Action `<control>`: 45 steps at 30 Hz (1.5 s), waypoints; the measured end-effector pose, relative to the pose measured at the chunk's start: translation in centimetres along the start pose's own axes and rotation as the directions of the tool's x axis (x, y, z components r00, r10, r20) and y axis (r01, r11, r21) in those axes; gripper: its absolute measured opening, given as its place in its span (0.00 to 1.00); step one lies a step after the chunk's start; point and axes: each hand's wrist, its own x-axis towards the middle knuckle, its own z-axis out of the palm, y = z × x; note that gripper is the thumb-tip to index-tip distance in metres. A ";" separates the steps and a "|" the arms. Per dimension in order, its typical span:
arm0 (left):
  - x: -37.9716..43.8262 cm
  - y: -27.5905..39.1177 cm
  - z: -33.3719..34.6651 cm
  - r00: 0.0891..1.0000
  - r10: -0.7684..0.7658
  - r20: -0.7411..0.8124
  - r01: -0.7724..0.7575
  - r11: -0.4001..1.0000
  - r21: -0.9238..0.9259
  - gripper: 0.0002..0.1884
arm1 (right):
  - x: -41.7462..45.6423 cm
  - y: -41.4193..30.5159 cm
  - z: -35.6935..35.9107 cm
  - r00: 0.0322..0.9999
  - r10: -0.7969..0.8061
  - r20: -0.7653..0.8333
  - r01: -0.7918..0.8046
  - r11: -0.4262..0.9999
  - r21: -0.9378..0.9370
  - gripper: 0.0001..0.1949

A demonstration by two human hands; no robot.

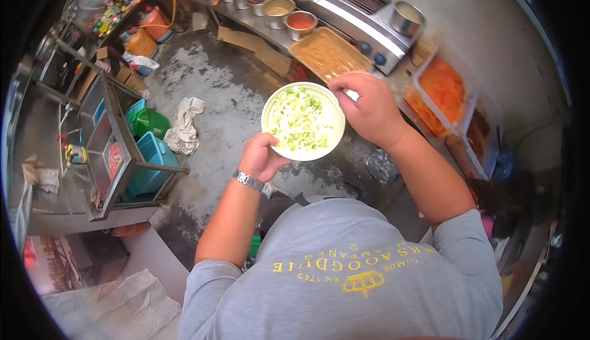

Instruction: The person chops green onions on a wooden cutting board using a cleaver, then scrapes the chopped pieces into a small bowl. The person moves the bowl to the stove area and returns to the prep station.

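Observation:
Chopped pale-green vegetable pieces (pixel 299 119) lie in a round cream-white bowl (pixel 339 130). My left hand (pixel 262 158), with a metal-band watch at the wrist, grips the bowl's near-left rim, thumb on top. At the bowl's upper right, my right hand (pixel 368 105) is bent with thumb and fingers drawn in, close to the rim. Something white shows between thumb and fingers; whether it is held is unclear. Just beyond that hand, a rectangular tray (pixel 325 52) holds a brown, shredded-looking food.
Along the counter stand metal pots, one with red contents (pixel 300 21). To the right is a clear plastic tub (pixel 417 84) of orange food. A steel sink (pixel 110 155) stands at left above a blue bin (pixel 154 160). A crumpled cloth (pixel 184 126) lies on the floor; gas cylinders (pixel 154 22) are behind.

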 end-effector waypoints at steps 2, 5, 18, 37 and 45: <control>-0.5 3.4 -3.1 0.998 0.063 -0.017 -0.063 0.997 -0.035 0.32 | 4.5 -3.5 1.1 0.997 -0.073 0.015 0.071 0.995 0.067 0.05; -2.0 7.8 -8.1 0.984 0.141 -0.111 -0.154 0.982 -0.111 0.33 | 10.0 -9.0 3.4 0.957 -0.288 0.029 0.280 0.946 0.163 0.06; -7.0 24.2 -22.6 0.839 0.271 -0.472 -0.409 0.886 -0.218 0.37 | 30.5 -21.4 13.0 0.513 -0.773 0.372 0.403 0.600 0.691 0.07; 4.5 38.4 -33.7 0.628 0.189 -0.755 -0.444 0.884 -0.149 0.35 | 60.3 -12.2 29.1 0.218 -0.787 0.578 -0.094 0.572 0.815 0.03; 14.0 48.1 -40.8 0.677 0.130 -0.724 -0.489 0.815 -0.310 0.36 | 73.4 -11.4 42.5 0.119 -0.717 0.687 0.014 0.693 0.721 0.04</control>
